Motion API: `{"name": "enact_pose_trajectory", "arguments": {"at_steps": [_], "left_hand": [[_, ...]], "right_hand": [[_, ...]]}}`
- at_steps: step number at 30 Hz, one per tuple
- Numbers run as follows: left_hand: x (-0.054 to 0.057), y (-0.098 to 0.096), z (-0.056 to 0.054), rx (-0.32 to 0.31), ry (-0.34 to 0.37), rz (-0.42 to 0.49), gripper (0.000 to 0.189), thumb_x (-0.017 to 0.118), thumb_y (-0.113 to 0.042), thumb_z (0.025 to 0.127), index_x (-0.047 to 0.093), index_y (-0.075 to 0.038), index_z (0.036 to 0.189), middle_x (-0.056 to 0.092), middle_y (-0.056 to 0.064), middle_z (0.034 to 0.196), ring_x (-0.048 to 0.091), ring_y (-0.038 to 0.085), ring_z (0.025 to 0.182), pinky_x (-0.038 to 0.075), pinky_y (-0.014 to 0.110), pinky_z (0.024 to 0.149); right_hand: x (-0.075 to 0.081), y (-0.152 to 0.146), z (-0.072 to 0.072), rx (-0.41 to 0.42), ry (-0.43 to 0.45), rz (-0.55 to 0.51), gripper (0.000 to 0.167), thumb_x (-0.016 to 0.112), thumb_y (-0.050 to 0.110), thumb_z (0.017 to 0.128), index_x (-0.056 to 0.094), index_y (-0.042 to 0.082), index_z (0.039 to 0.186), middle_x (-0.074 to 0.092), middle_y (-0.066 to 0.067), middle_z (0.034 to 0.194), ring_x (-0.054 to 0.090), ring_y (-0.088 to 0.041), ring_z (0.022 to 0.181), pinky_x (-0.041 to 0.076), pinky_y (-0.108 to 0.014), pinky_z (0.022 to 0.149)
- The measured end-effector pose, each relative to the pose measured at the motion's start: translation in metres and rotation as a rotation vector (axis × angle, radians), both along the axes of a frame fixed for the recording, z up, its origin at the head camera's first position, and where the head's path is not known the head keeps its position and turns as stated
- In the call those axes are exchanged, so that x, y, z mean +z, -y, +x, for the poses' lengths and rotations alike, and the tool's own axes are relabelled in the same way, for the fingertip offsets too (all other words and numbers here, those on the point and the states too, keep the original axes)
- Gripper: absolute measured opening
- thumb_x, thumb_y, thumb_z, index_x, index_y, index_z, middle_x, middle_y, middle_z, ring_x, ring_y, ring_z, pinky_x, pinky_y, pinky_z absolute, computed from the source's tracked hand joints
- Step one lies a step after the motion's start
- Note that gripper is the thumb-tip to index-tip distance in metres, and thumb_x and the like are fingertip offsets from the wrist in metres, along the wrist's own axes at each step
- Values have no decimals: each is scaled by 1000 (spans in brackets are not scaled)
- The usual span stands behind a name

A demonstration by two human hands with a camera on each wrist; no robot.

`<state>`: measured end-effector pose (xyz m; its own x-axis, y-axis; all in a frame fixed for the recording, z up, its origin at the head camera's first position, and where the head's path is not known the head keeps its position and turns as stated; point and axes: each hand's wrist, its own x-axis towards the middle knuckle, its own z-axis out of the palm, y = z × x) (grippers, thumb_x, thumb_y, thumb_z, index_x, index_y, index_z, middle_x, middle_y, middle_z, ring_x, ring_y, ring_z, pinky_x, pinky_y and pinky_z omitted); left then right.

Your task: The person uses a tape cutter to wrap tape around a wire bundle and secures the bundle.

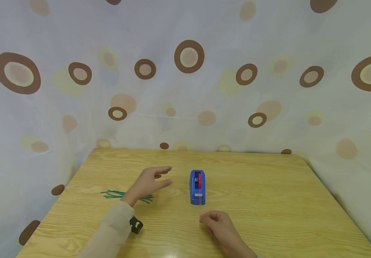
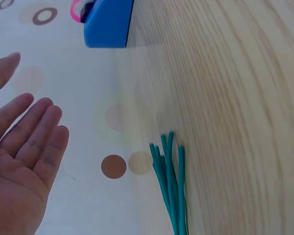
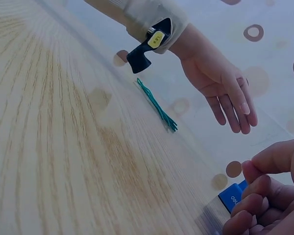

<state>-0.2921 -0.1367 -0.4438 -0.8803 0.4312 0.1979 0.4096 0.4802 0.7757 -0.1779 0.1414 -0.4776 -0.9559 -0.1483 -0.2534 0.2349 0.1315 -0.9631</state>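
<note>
A blue tape dispenser (image 1: 197, 188) with a pink-cored roll stands near the middle of the table. My right hand (image 1: 220, 229) is just in front of it, thumb and index finger pinched together, other fingers curled. A faint clear strip of tape seems to run from the dispenser's front to that pinch. My left hand (image 1: 150, 182) hovers left of the dispenser, fingers extended and thumb apart, holding nothing; its bare palm shows in the left wrist view. Below the left wrist lies a loose bundle of thin green sticks (image 2: 174, 191), partly hidden by the forearm in the head view.
The wooden table (image 1: 269, 200) carries these things. Behind and beside it hangs a pale curtain (image 1: 217, 104) with brown and beige circles. A black camera mount (image 1: 136, 225) is strapped at the left wrist.
</note>
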Motion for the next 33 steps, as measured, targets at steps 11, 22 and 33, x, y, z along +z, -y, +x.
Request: {"name": "enact_pose_trajectory", "arguments": {"at_steps": [11,22,33], "left_hand": [[1,26,7,10,-76,2,55,71,-40,91,58,-17,139,58,0,137,56,24,121,45,46,99],[7,52,18,11,-125,-55,58,73,-38,90,56,-13,140,56,2,139,54,24,124,44,46,100],[4,82,21,6,-103,-92,58,74,-26,90,53,-11,142,53,6,142,50,29,129,40,50,103]], "right_hand": [[-1,1,0,11,30,8,25,63,20,96,70,-4,98,47,2,63,43,-14,62,35,-26,56],[-4,0,-2,3,62,26,24,63,21,96,71,-2,100,46,2,63,43,-14,62,35,-27,57],[-5,-1,-4,6,66,32,24,63,21,96,71,-1,98,45,2,63,42,-15,62,34,-27,57]]}}
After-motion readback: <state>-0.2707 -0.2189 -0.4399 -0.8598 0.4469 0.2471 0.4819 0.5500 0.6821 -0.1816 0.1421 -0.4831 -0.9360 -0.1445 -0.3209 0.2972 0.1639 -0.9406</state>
